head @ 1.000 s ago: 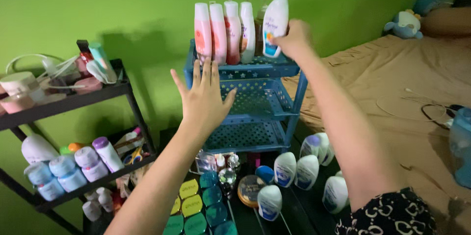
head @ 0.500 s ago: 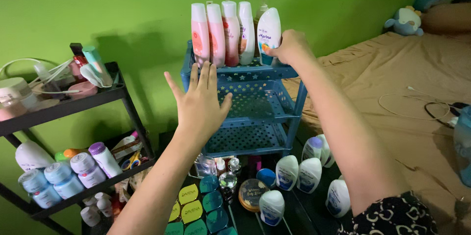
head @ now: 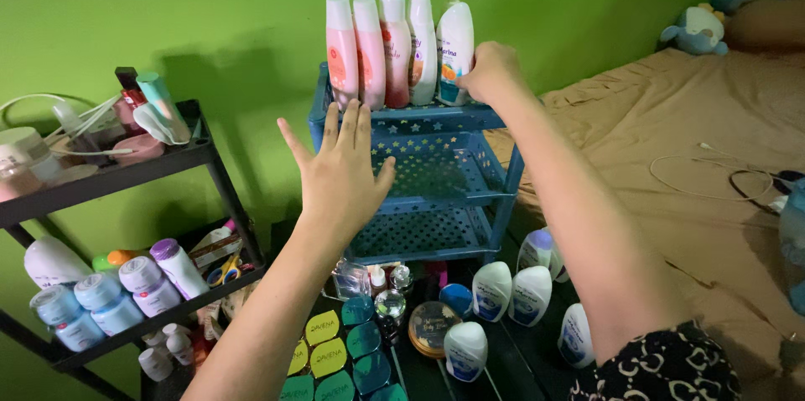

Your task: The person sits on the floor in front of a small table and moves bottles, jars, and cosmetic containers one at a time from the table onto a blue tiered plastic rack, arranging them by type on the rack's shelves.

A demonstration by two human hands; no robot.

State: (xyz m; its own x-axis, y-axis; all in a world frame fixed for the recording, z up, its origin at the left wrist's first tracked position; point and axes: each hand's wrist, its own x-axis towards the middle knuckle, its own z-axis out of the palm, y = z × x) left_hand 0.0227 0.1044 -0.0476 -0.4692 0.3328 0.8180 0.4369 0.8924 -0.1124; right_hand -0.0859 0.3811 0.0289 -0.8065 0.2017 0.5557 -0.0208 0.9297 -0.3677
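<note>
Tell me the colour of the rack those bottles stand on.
Blue, with star cut-outs: the plastic rack shows best in the head view.

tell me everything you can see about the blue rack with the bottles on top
The blue rack looks like plastic, with three tiers, perforated star-patterned walls and corner posts. It stands upright against the green wall, between a black shelf and a bed. Five bottles stand in a row on its top tier; the two lower tiers look empty. The right hand rests at the top rim beside the white pump bottle; the left hand is spread open before its front.
</note>
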